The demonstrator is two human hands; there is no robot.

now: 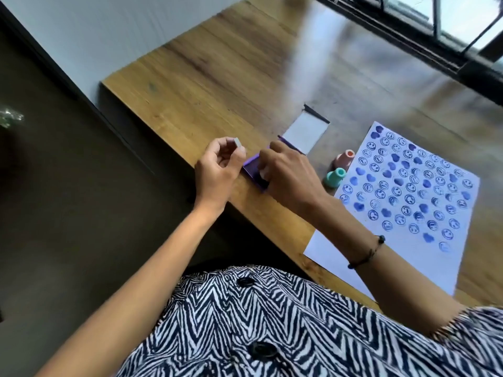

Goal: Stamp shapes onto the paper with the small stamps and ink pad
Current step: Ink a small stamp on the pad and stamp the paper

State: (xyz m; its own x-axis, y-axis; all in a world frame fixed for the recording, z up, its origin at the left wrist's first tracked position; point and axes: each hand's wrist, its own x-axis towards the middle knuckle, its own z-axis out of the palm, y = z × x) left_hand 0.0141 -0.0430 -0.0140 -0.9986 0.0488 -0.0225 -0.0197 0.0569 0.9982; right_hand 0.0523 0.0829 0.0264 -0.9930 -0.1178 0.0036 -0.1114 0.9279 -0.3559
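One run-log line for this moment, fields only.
left hand: pinching small grey cap | right hand: pressing white stamp on purple ink pad | stamped white paper: nearly full

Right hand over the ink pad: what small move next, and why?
Probably lift the right hand with its small stamp off the purple ink pad and carry it to the bare lower part of the paper. The stamp seems pressed on the pad; the upper paper is already crowded with prints.

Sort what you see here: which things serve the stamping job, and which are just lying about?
For the job: ink pad, paper, pink stamp, teal stamp, white stamp in right hand, small cap in left hand.
Just there: table, window.
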